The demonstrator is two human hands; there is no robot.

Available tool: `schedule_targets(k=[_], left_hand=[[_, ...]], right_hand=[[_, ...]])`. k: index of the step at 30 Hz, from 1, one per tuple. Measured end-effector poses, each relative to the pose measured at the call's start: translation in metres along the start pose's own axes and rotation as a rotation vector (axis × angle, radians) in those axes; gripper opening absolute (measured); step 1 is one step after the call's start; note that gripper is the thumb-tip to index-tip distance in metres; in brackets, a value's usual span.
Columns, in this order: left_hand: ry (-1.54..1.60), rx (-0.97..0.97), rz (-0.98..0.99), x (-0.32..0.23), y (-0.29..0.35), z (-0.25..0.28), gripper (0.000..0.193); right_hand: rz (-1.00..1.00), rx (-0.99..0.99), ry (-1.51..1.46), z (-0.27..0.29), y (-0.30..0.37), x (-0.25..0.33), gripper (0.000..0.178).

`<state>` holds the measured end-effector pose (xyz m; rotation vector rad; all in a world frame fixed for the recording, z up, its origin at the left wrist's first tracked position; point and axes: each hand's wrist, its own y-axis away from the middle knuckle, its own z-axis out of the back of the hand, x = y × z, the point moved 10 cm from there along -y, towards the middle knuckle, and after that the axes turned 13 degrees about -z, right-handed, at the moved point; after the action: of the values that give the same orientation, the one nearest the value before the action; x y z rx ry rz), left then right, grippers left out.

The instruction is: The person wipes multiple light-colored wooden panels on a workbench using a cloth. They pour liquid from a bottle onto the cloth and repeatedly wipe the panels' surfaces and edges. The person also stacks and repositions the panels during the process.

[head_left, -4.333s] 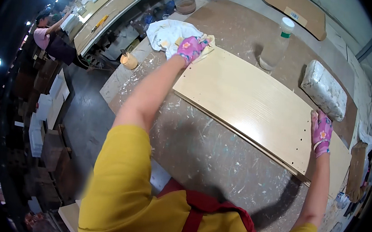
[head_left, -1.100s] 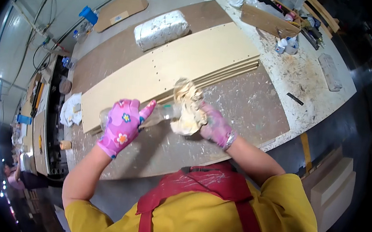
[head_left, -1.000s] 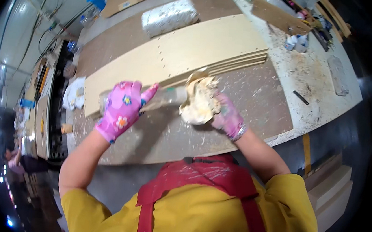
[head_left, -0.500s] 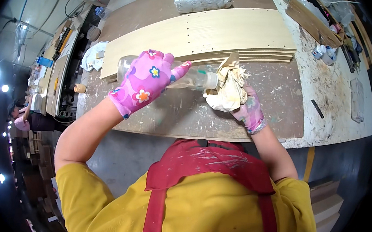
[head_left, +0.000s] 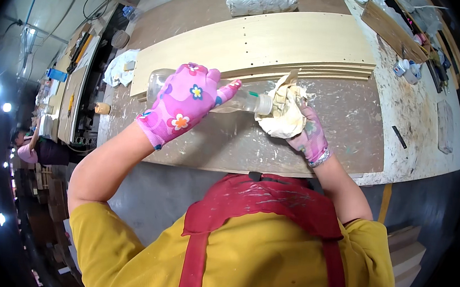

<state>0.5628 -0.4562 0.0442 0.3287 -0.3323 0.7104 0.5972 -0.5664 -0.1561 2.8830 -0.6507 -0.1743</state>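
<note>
A: so what are the hands up to here?

B: left hand (head_left: 190,99) is curled over a clear bottle (head_left: 242,101), back of the glove facing up, thumb sticking out toward the cap (head_left: 264,104). Bottle's tipped on its side, cap end pointing right

A: and the right?

B: right hand (head_left: 311,132) has a bunched-up cream rag (head_left: 282,109), right up against the cap. Fingers are mostly tucked behind the rag so I can't tell how tight the grip is

A: arms?

B: both elbows bent. Left forearm (head_left: 108,167) angles up and to the right, right one (head_left: 343,189) angles up and to the left, so the hands come in close to each other

A: where's the bottle exactly?

B: over the table (head_left: 347,118), on the near side of the stacked boards (head_left: 299,37), with the left hand covering its middle
</note>
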Motion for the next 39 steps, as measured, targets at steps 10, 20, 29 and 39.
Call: schedule_targets(k=[10, 20, 29, 39], left_hand=[[0.486, -0.189, 0.19, 0.092, 0.056, -0.055, 0.086], [1.117, -0.747, 0.692, 0.308, 0.059, -0.15, 0.091], [1.259, -1.221, 0.989, 0.4, 0.012, -0.302, 0.094], [0.809, -0.828, 0.794, 0.315, 0.058, -0.26, 0.084]], right_hand=[[0.134, 0.088, 0.165, -0.1, -0.084, -0.023, 0.044], [0.36, 0.039, 0.279, -0.166, -0.184, 0.069, 0.051], [0.342, 0.017, 0.321, -0.073, -0.135, 0.081, 0.051], [0.597, -0.29, 0.918, -0.114, -0.175, 0.131, 0.042]])
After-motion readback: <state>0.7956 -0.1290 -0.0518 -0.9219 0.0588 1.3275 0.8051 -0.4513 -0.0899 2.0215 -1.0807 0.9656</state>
